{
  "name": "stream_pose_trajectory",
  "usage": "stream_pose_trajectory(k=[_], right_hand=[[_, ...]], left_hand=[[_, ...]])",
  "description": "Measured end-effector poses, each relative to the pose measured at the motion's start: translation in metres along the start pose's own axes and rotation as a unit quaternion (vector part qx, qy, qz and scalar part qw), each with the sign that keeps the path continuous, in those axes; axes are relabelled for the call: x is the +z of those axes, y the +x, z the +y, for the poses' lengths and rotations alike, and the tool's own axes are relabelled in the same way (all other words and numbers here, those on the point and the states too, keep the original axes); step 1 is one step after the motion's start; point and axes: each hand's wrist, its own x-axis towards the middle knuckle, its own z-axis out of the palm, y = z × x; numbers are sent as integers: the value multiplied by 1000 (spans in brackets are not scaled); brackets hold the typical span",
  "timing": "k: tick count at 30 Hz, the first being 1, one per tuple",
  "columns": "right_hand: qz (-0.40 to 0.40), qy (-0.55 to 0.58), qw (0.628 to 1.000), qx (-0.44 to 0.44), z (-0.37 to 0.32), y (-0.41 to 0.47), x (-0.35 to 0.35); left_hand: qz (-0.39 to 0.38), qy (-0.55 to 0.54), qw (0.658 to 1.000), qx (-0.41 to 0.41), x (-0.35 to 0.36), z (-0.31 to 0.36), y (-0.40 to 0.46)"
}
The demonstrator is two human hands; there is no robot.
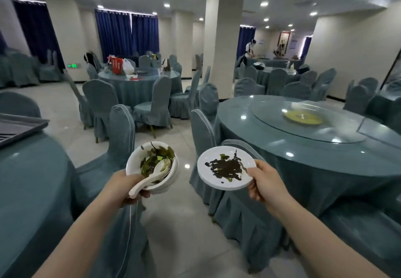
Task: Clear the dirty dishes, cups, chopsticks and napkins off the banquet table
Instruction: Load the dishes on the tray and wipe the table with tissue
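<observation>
My left hand (125, 188) grips a stack of white bowls (134, 162) with green leftovers in the top one, and its thumb pins several white spoons (149, 177) against the rim. My right hand (263, 182) pinches the edge of a white plate (208, 173) smeared with dark sauce, with more plates stacked under it. Both stacks hang over the aisle floor between two round tables. The banquet table (314, 158) on the right has a glass turntable (271, 126) with a yellow-stained plate (303, 117) on it.
A grey tray (19, 128) lies on the round table at the left. Covered chairs (121, 134) flank the aisle on both sides. Further back stand a pillar (223, 43), more tables with bags (121, 65), and a person (250, 50) at a far table.
</observation>
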Motion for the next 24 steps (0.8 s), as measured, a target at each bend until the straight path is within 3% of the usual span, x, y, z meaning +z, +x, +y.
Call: stream_pose_trajectory(k=[6,13,24], right_hand=[[-64,-2,998,-13,-13,165,15],[-167,6,986,0,-25,360,65],[-311,-18,950,2,-42,612,251]], left_hand=[[39,16,999,-5,34,40,116],[112,-58,991,-37,54,74,243],[225,-145,961,-65,1,101,436]])
